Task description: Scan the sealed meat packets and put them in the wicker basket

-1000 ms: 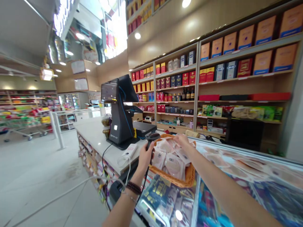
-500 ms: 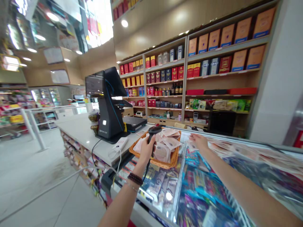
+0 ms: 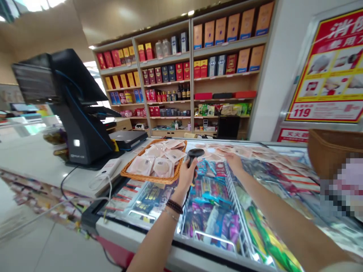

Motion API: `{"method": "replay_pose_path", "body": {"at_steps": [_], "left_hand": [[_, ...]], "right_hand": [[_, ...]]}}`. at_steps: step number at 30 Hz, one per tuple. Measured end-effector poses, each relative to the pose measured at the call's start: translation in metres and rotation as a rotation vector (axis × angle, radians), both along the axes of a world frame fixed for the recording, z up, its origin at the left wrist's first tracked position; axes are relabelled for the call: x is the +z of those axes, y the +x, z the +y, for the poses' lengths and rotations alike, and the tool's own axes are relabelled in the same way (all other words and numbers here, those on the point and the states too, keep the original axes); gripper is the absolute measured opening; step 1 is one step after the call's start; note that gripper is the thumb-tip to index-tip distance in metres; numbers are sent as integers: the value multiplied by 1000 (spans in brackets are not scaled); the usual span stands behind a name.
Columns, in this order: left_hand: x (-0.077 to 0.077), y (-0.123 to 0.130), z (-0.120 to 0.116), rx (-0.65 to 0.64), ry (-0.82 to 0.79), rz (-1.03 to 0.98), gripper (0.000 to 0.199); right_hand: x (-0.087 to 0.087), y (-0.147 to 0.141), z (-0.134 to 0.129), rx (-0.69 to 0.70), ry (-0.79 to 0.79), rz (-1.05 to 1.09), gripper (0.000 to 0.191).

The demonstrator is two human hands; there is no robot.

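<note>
My left hand [image 3: 187, 174] is wrapped round the handle of a black barcode scanner [image 3: 196, 152], its head held above the freezer's glass top. To the right, my right hand [image 3: 235, 163] reaches over the glass, fingers together at a row of flat clear-wrapped packets [image 3: 256, 152]. It seems to pinch one packet by the edge; the fingertips show poorly. Left of the scanner, an orange wicker basket [image 3: 127, 170] holds several similar round, pale packets [image 3: 163, 166]. Under the glass lie colourful ice-cream wrappers [image 3: 209, 189] in white wire baskets [image 3: 236, 206].
A black checkout terminal [image 3: 85, 124] stands on the white counter [image 3: 25, 151] at left. Beside it are a flat dark scale [image 3: 129, 139] and a white power strip [image 3: 106, 169] with cables. A brown basket [image 3: 323, 151] is at far right. Stocked shelves [image 3: 170, 86] line the back wall.
The view has swung right, bringing a wall poster and the brown basket into sight. The scanner has moved right, from over the wicker basket to beyond its right side. My right hand has also shifted right.
</note>
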State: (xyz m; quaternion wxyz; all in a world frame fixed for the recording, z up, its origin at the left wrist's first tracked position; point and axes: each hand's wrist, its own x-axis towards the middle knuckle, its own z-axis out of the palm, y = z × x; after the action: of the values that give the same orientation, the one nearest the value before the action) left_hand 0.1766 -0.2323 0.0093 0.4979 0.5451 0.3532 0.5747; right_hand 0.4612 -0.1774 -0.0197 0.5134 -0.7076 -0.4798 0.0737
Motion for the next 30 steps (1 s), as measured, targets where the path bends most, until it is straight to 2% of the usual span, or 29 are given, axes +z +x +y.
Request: {"method": "replay_pose_path", "body": {"at_steps": [2, 5, 8, 10, 18, 25, 27, 30], "left_hand": [[-12, 14, -1, -19, -37, 3, 80], [-26, 25, -1, -38, -71, 7, 78], [-34, 26, 0, -64, -72, 13, 76], [-38, 25, 1, -74, -68, 21, 76], [-41, 24, 2, -42, -62, 44, 76], [-45, 24, 5, -22, -67, 31, 76], [-47, 25, 6, -14, -70, 12, 77], [-47, 24, 6, -17, -80, -11, 78]], "right_hand": [[-10, -3, -8, -20, -158, -202, 39], [-16, -15, -16, 16, -314, -514, 48], [-15, -26, -20, 5, -420, -650, 50], [-14, -29, -22, -12, -438, -682, 50], [-22, -26, -30, 0, -319, -754, 41], [-36, -15, -26, 208, -7, -719, 34], [-38, -11, -23, 143, 14, -635, 27], [-36, -8, -20, -37, -100, -482, 45]]}}
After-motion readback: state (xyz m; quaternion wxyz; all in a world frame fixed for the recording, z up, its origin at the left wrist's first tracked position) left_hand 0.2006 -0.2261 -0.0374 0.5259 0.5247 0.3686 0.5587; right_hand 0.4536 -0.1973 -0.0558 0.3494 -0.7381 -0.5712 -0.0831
